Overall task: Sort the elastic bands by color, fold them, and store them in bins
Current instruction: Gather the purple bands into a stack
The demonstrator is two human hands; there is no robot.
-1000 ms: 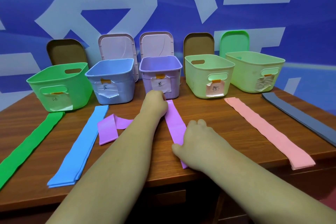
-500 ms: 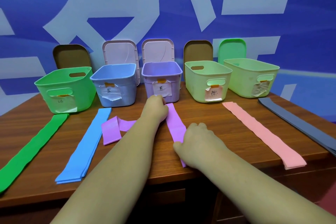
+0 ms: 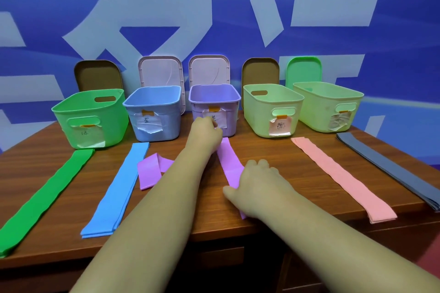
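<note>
- A wooden counter (image 3: 262, 150) carries five open bins in a row along its far edge, each with a paper label taped to its front.
- From the person's left the row runs: a green bin (image 3: 114, 121), a blue bin (image 3: 166, 112), a purple bin (image 3: 228, 112), a pale green bin (image 3: 262, 114) and a second pale green bin (image 3: 316, 107).
- Behind the bins, five lids (image 3: 162, 71) lean upright against a blue wall with large pale shapes on it.
- The left hand (image 3: 206, 135) lies at the far end of a purple band (image 3: 229, 162), just before the purple bin. Its fingers are curled together over the band's end. Whether they pinch it or only press on it cannot be told.
- The right hand (image 3: 257, 185) lies palm down on the near end of the same purple band, close to the counter's front edge, fingers bent and held together, thumb out to the side against the wood.
- The band runs straight between the two hands, flat on the counter.
- A second purple band (image 3: 150, 171), loosely folded, lies to the left of the left forearm, just beside the blue bands.
- A stack of blue bands (image 3: 119, 188) lies flat and lengthwise before the blue bin.
- Green bands (image 3: 47, 195) stretch from the green bin toward the near left corner.
- Pink bands (image 3: 338, 173) lie before the first pale green bin.
- Dark grey-blue bands (image 3: 385, 166) run along the right edge.
</note>
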